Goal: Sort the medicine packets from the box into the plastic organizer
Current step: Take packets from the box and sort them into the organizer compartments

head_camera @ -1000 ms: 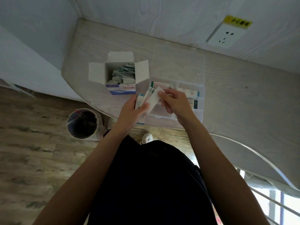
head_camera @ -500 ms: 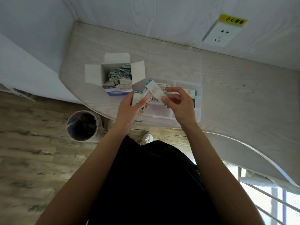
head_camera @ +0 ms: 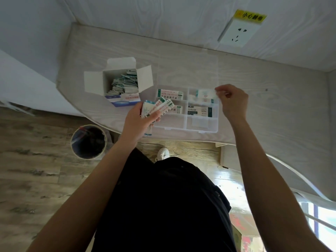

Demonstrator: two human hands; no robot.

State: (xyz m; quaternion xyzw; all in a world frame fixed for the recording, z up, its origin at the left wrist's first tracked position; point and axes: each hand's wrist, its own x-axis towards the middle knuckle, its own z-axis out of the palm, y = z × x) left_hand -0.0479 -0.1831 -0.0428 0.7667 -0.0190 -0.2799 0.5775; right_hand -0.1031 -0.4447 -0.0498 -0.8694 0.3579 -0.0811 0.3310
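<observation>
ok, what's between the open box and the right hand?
Head view: the plastic organizer, far compartments holding packets, spans the gap between the open box and the right hand.

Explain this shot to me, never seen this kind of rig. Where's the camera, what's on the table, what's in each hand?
No robot here: a person works bare-handed, and the one camera sits on their head, looking down. On the pale table stand an open cardboard box stuffed with medicine packets and a clear plastic organizer with packets already in several compartments. The left hand grips a fanned bunch of packets. The right hand pinches one white packet above the organizer's far right compartment. A bin stands on the floor.
</observation>
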